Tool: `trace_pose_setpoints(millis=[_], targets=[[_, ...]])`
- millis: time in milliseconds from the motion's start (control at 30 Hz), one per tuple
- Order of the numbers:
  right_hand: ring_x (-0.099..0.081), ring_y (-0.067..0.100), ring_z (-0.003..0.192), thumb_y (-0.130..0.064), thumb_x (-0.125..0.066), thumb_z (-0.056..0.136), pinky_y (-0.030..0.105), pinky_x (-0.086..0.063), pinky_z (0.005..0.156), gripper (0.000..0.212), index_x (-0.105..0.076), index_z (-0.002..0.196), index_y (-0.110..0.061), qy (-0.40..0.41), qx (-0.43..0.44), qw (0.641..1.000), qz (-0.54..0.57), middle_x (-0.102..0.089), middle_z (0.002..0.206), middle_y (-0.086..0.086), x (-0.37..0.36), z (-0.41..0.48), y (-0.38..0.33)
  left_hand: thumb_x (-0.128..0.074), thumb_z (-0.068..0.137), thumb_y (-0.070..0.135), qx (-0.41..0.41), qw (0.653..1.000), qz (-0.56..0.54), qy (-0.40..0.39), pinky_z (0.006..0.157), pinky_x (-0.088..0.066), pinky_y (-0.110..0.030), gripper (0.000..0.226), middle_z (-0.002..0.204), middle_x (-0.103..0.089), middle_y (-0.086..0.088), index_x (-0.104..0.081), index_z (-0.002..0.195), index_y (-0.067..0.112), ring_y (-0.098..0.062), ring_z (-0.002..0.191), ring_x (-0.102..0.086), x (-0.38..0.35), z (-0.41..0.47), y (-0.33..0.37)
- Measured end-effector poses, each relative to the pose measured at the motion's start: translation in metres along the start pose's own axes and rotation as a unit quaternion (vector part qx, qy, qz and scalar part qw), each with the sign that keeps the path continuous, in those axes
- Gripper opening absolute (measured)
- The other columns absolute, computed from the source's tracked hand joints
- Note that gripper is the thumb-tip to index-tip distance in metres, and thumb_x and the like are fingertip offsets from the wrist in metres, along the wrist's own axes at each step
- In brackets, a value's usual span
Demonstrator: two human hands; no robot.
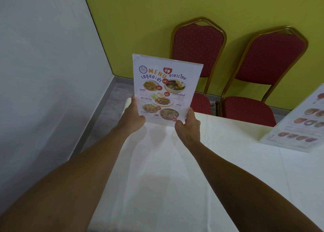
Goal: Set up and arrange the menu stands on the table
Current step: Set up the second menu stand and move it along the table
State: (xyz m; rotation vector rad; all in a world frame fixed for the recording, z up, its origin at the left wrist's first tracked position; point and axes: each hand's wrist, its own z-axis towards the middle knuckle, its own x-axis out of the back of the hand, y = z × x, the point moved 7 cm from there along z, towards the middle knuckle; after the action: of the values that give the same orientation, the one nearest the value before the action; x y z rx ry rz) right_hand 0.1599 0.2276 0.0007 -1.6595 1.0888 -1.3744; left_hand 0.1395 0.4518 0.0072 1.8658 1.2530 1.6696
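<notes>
A white menu stand (164, 89) with food photos and the word MENU is held upright just above the far left end of the table (175, 170), its printed face toward me. My left hand (134, 116) grips its lower left edge. My right hand (189, 124) grips its lower right corner. Whether its base touches the cloth is hidden by my hands. A second menu stand (298, 123) with dish photos stands tilted at the right edge of the view, on the table.
The table has a white cloth. Behind its far edge stand two red padded chairs with gold frames, one (198, 56) directly behind the held menu and one (263, 70) to the right. A white wall runs along the left, a yellow-green wall behind.
</notes>
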Motion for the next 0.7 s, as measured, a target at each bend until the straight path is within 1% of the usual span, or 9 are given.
trace_pose_setpoints(millis=[100,200,300,367,433,500,533,600,700], targets=[[-0.058,0.000,0.088,-0.012,-0.066,0.084,0.024,-0.049,0.081,0.058,-0.047,0.136,-0.028,-0.002,-0.002,1.000,-0.002,-0.062,0.113,-0.018,0.000,0.001,-0.001,-0.066,0.084,0.002,0.001,1.000,0.003,-0.001,0.067,-0.054,-0.022,0.079,0.133,-0.056,0.003,-0.024,0.144,0.032,-0.018,0.110,-0.059,0.000,0.001,-0.001],[-0.057,-0.004,0.087,-0.016,-0.067,0.083,0.021,-0.048,0.078,0.058,-0.047,0.136,-0.029,-0.003,-0.003,1.000,-0.003,-0.060,0.108,-0.022,-0.001,-0.001,-0.001,-0.067,0.084,0.002,0.005,1.000,0.004,-0.007,0.064,-0.052,-0.019,0.080,0.132,-0.056,0.003,-0.023,0.144,0.032,-0.015,0.109,-0.057,-0.002,0.003,-0.002],[-0.060,0.008,0.095,-0.015,-0.066,0.082,0.028,-0.055,0.083,0.061,-0.045,0.137,-0.029,-0.012,0.003,1.000,-0.006,-0.063,0.114,-0.017,0.002,-0.001,-0.002,-0.063,0.086,0.002,0.005,1.000,0.023,-0.015,0.066,-0.048,-0.019,0.080,0.134,-0.054,0.006,-0.021,0.147,0.032,-0.016,0.112,-0.055,-0.001,0.005,-0.005],[-0.059,0.010,0.101,-0.011,-0.064,0.083,0.034,-0.055,0.086,0.063,-0.043,0.139,-0.028,-0.024,0.010,1.000,-0.010,-0.064,0.121,-0.012,0.005,-0.002,-0.003,-0.061,0.087,0.003,0.006,0.999,0.044,-0.027,0.069,-0.049,-0.020,0.082,0.136,-0.053,0.007,-0.016,0.150,0.031,-0.018,0.117,-0.055,-0.001,0.005,-0.006],[-0.060,0.013,0.103,-0.007,-0.064,0.085,0.035,-0.056,0.086,0.064,-0.041,0.140,-0.029,-0.039,0.016,0.999,-0.024,-0.063,0.119,-0.012,0.007,-0.002,-0.003,-0.061,0.087,0.005,0.007,0.997,0.070,-0.038,0.078,-0.056,-0.031,0.086,0.138,-0.054,0.005,-0.011,0.151,0.031,-0.023,0.119,-0.058,0.000,0.003,-0.006],[-0.063,0.019,0.109,-0.006,-0.063,0.085,0.039,-0.057,0.087,0.064,-0.040,0.140,-0.030,-0.052,0.013,0.998,-0.042,-0.064,0.119,-0.011,0.009,-0.004,0.002,-0.061,0.086,0.008,0.015,0.994,0.093,-0.052,0.087,-0.057,-0.043,0.090,0.139,-0.054,0.002,-0.006,0.154,0.032,-0.027,0.119,-0.059,-0.002,-0.002,-0.009],[-0.061,0.021,0.113,-0.007,-0.063,0.086,0.042,-0.056,0.090,0.066,-0.038,0.143,-0.029,-0.059,0.008,0.997,-0.051,-0.063,0.124,-0.009,0.011,-0.005,0.006,-0.060,0.085,0.010,0.026,0.992,0.109,-0.058,0.089,-0.056,-0.048,0.092,0.140,-0.054,0.001,-0.004,0.155,0.032,-0.028,0.119,-0.059,-0.005,-0.004,-0.012],[-0.053,0.024,0.127,-0.009,-0.062,0.085,0.046,-0.049,0.099,0.073,-0.032,0.150,-0.026,-0.072,-0.004,0.994,-0.081,-0.056,0.140,-0.004,0.014,-0.006,0.017,-0.059,0.085,0.013,0.048,0.986,0.144,-0.066,0.091,-0.055,-0.049,0.089,0.142,-0.052,-0.002,-0.007,0.155,0.026,-0.030,0.119,-0.059,-0.011,-0.009,-0.018],[-0.025,0.025,0.148,-0.007,-0.055,0.085,0.046,-0.030,0.117,0.084,-0.015,0.158,-0.019,-0.091,-0.018,0.982,-0.165,-0.025,0.162,0.001,0.026,-0.007,0.036,-0.052,0.088,0.018,0.075,0.964,0.239,-0.088,0.093,-0.053,-0.045,0.067,0.141,-0.050,-0.010,-0.026,0.150,0.010,-0.032,0.118,-0.057,-0.023,-0.019,-0.017]])
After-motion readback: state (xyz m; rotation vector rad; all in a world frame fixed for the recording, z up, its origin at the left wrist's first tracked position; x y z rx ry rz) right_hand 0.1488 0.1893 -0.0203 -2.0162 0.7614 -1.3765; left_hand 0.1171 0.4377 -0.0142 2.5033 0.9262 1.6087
